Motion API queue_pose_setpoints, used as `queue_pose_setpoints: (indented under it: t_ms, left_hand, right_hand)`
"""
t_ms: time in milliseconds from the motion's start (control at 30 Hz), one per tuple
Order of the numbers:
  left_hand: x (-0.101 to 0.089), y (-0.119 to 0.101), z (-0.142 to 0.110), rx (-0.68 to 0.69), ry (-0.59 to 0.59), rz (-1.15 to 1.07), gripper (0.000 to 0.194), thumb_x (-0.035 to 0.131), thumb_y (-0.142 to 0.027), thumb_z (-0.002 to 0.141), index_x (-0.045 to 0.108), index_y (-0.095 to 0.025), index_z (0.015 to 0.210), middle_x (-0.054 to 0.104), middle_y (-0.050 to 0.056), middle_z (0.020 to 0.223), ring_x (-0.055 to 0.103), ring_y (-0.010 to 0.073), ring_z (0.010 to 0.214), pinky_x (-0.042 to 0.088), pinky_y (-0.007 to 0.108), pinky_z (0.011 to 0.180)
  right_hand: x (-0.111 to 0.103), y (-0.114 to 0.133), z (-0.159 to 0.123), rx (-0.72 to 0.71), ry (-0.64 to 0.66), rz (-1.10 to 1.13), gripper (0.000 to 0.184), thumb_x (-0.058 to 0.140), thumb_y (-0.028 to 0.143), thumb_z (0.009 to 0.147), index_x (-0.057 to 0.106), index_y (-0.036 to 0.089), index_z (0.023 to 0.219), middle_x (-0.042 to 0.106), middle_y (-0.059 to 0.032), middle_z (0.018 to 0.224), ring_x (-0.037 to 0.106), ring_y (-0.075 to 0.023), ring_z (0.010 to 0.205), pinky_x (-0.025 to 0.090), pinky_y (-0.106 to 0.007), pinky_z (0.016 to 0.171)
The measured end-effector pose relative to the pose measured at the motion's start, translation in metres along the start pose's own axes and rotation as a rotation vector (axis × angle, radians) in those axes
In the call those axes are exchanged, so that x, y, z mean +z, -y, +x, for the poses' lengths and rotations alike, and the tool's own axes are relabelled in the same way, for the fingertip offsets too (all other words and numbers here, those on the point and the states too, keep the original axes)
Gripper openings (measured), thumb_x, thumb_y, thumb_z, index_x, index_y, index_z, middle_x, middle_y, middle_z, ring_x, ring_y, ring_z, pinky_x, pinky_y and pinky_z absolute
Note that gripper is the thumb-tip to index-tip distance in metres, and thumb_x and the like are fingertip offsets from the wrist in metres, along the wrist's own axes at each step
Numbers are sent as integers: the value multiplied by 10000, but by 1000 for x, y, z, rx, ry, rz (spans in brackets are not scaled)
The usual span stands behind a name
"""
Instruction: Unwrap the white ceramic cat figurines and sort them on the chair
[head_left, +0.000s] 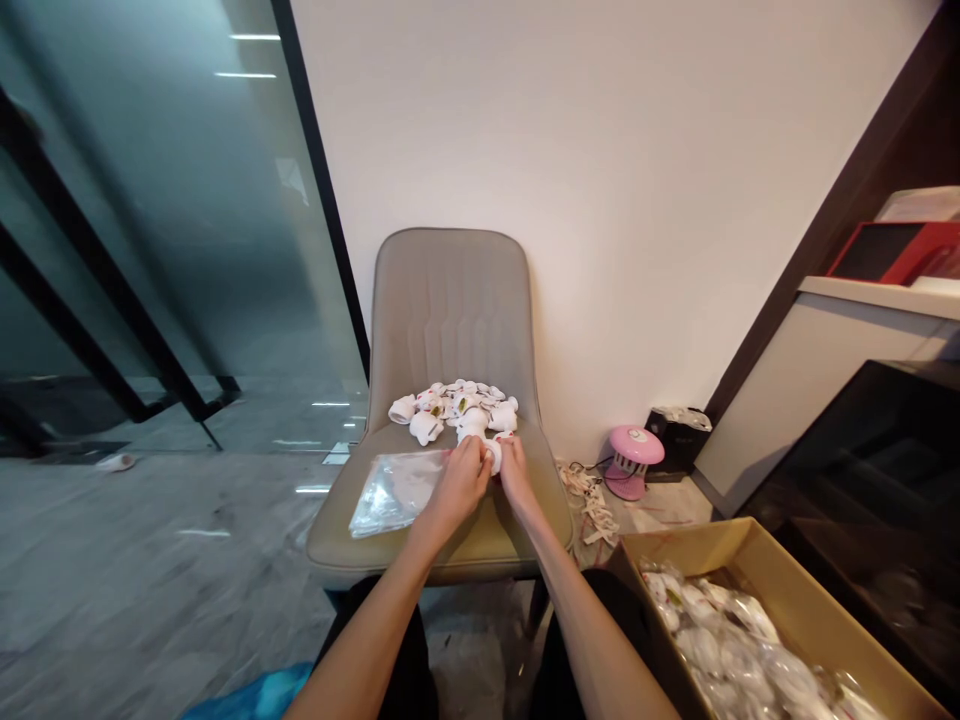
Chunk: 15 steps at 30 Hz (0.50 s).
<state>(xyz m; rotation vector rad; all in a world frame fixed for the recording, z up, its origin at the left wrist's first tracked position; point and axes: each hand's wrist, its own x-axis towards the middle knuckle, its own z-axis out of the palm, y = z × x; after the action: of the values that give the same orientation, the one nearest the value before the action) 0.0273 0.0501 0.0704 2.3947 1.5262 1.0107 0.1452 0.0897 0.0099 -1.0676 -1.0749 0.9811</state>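
Note:
Above the seat of a grey-beige chair (454, 285), my left hand (466, 470) and my right hand (516, 472) are close together. Between them they pinch a small white rounded item (493, 456); its exact kind is too small to make out. Just beyond my fingers lies a pile of similar white items (450, 402), some with red or yellow-green marks. A stack of clear plastic bags (390, 495) lies flat on the seat, to the left of my left hand and partly under my forearm.
At the lower right stands an open cardboard box (697, 545) holding several white items in clear wrapping (739, 655). A pink mushroom-shaped device (634, 460) and tangled pale strips (592, 505) are on the floor. A glass partition (187, 200) rises on the left.

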Motion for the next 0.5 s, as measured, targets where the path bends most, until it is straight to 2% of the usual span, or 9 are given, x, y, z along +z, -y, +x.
queue_pose_setpoints:
  t_ms: [167, 300, 500]
  left_hand:
    - [-2, 2, -1, 93, 95, 8, 167, 360, -238, 993, 480, -210, 880, 577, 49, 935, 555, 185, 839, 417, 316, 767]
    - [2, 0, -2, 158, 171, 59, 176, 334, -237, 1006, 488, -208, 926, 577, 64, 976, 554, 195, 863, 417, 323, 783]
    - [6, -3, -5, 195, 233, 116, 202, 323, -249, 1019, 516, -201, 978, 583, 88, 1028, 563, 209, 883, 416, 326, 779]
  right_hand:
    - [-17, 13, -1, 13, 21, -186, 256, 454, 480, 882, 574, 254, 870, 634, 24, 787, 580, -193, 752, 405, -283, 686]
    - [-29, 19, -3, 31, 30, -307, 248, 444, 456, 887, 581, 254, 841, 644, 24, 766, 586, -200, 746, 388, -287, 683]
    - [-41, 16, -2, 59, 85, -265, 229, 517, 452, 857, 558, 264, 734, 561, 43, 599, 540, -195, 622, 391, -296, 621]
